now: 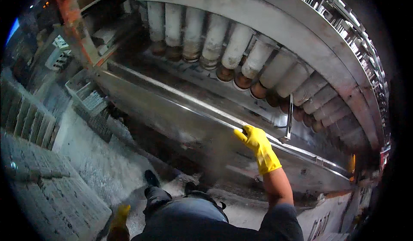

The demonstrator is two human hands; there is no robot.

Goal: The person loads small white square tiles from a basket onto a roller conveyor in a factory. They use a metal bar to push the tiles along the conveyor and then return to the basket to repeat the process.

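Observation:
My right hand, in a yellow rubber glove, lies at the long metal rail in front of the machine. Its fingers bend over the rail's edge and its thumb points left; a small dark spot shows between thumb and fingers. Low at the left hangs my left hand, also in a yellow glove, beside my leg. It is dim and partly cut off by the dark rim, so its fingers cannot be made out. A thin metal bracket stands up from the rail, just right of my right hand.
Beyond the rail hangs a curved row of pale cylinders with brownish lower ends, under a large curved metal ring. At left are a white crate and stacked pale slabs. My boots stand on a dusty floor.

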